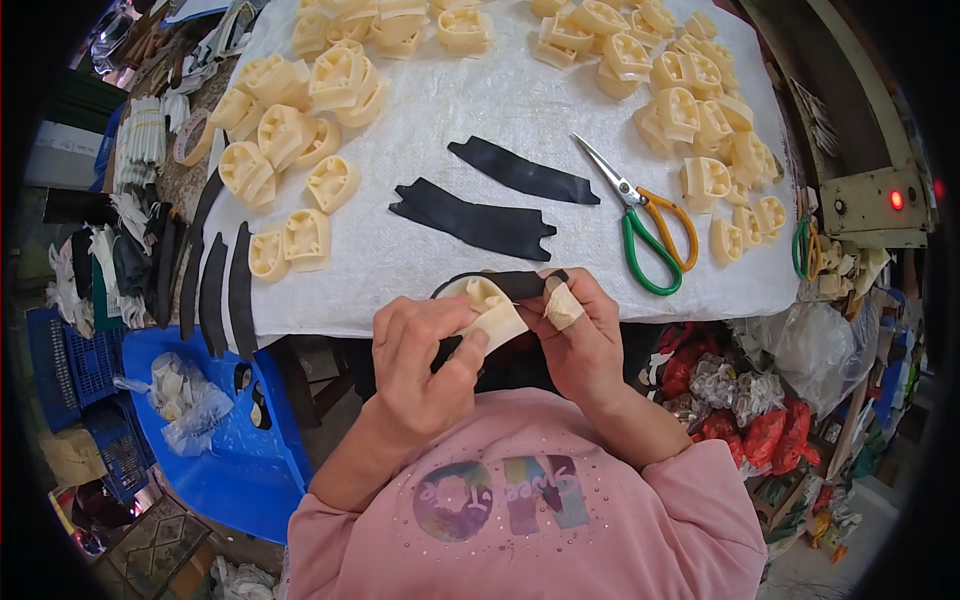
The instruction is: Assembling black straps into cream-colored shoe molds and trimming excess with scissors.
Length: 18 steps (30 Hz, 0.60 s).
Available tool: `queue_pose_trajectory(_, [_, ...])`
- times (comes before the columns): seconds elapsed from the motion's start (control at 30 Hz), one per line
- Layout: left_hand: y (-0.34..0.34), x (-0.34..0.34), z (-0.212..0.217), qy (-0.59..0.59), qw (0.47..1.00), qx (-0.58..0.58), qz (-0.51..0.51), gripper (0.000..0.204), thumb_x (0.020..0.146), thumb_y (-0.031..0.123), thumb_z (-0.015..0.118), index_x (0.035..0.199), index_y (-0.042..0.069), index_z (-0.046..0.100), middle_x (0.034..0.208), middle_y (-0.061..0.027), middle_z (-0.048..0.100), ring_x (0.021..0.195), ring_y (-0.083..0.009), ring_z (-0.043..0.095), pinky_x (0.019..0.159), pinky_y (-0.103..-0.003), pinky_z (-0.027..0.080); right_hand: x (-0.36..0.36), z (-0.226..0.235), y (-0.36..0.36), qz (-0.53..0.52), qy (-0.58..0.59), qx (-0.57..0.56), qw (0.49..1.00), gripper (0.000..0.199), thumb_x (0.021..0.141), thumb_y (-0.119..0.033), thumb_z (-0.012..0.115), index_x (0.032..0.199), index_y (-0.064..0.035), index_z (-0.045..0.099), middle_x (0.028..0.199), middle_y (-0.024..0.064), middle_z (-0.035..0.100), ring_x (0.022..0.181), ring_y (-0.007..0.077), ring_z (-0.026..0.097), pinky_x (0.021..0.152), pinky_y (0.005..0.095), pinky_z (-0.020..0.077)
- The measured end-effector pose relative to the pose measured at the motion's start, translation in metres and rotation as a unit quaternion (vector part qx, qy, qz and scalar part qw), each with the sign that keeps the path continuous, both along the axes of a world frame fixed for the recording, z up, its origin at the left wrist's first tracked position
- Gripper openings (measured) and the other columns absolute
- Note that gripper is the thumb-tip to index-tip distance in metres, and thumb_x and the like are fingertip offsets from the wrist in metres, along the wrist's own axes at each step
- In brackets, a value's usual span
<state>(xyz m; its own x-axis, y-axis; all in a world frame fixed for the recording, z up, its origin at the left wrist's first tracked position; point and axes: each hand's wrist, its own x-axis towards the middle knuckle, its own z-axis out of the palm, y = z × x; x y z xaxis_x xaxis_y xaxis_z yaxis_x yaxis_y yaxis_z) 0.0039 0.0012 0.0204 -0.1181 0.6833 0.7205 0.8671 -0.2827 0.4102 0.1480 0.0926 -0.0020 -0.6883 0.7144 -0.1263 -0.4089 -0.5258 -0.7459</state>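
Left hand: one, lower centre of the frame; fingers and thumb closed around one cream molded piece.
Right hand: one, just right of it; thumb and fingertips pinch the end of one black strip — a single pale wrap covers part of the thumb.
Workpiece position: centre of the frame, at the near edge of the white sheet; the strip runs along the upper side of the cream piece.
Flat black pieces: two bodies at centre, one upper and one lower; overlap within the lower one cannot be told.
Long dark strips: three, left edge of the sheet.
Loose cream pieces: three at the lower end of the left heap.
Cream heaps: left and right in the upper frame — overlapping, exact count not readable.
Scissors: two pairs, green and orange handles; one right of centre, blades apart from the black pieces, one at the right edge.
Control box: one, right edge, red lamp lit.
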Motion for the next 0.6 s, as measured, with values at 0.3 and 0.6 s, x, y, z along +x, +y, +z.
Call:
queue_pose_trajectory(0.3, [0.006,0.008,0.009,0.037,0.997,-0.046,0.04,0.015,0.067,0.001,0.063,0.08,0.003,0.055,0.084,-0.0107,0.055,0.068,-0.0238,0.053,0.062,-0.034,0.038,0.0,0.014,0.003,0.05,-0.138,0.225,0.963,0.031,0.095,-0.015,0.043,0.117,0.0046,0.051,0.109,0.0141,0.062,0.091,0.0164,0.062,0.079,0.0277,0.0496])
queue_pose_trajectory(0.6, [0.002,0.003,-0.009,-0.174,0.984,-0.036,-0.025,0.027,0.065,-0.012,0.066,0.083,0.003,0.052,0.088,-0.0141,0.06,0.077,-0.027,0.06,0.065,-0.034,0.044,0.003,0.013,0.042,0.117,-0.13,0.217,0.96,0.044,0.09,-0.031,0.058,0.123,-0.0023,0.051,0.109,0.0123,0.063,0.098,0.0216,0.061,0.086,0.0321,0.0481])
